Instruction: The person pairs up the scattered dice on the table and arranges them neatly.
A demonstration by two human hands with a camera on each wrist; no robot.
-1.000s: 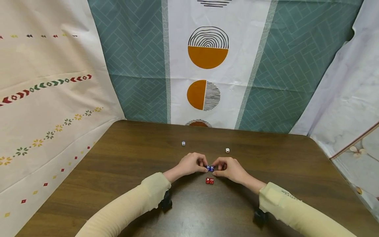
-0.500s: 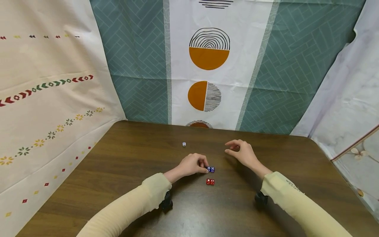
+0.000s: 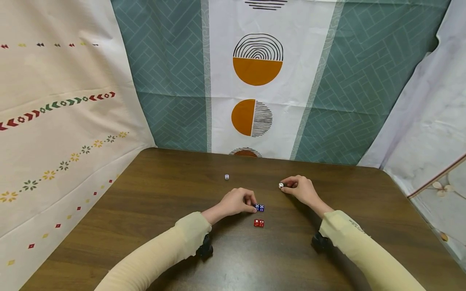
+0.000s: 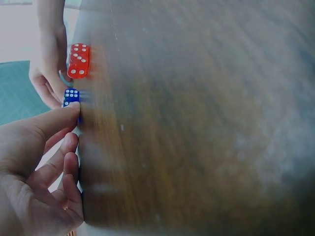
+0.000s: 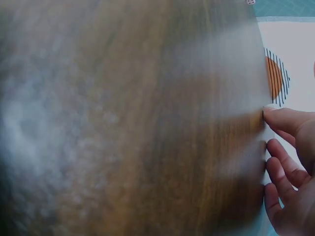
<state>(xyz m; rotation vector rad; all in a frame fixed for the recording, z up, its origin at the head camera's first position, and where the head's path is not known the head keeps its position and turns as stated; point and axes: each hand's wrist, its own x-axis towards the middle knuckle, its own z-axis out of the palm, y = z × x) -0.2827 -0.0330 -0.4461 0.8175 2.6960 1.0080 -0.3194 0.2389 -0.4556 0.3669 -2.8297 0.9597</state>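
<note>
Two blue dice (image 3: 259, 207) sit side by side near the table's middle. At their left end my left hand (image 3: 236, 202) grips the left blue die between thumb and forefinger; the left wrist view shows its thumb against the blue dice (image 4: 71, 93). Farther back and to the right, my right hand (image 3: 301, 189) pinches a white die (image 3: 281, 185) at its fingertips, at or very near the tabletop. In the right wrist view that die is mostly hidden behind the thumb (image 5: 285, 118). Two red dice (image 3: 259, 223) lie together just in front of the blue ones.
Another white die (image 3: 227, 177) lies toward the back of the brown wooden table (image 3: 164, 182), left of the middle. Patterned cloths hang behind the table (image 3: 247, 121) and along both sides. Each wrist carries a black camera (image 3: 205, 247) below the sleeve.
My right hand has left the right side of the blue dice, moved back and right, then come down to the white die. The left hand has stayed at the blue dice.
</note>
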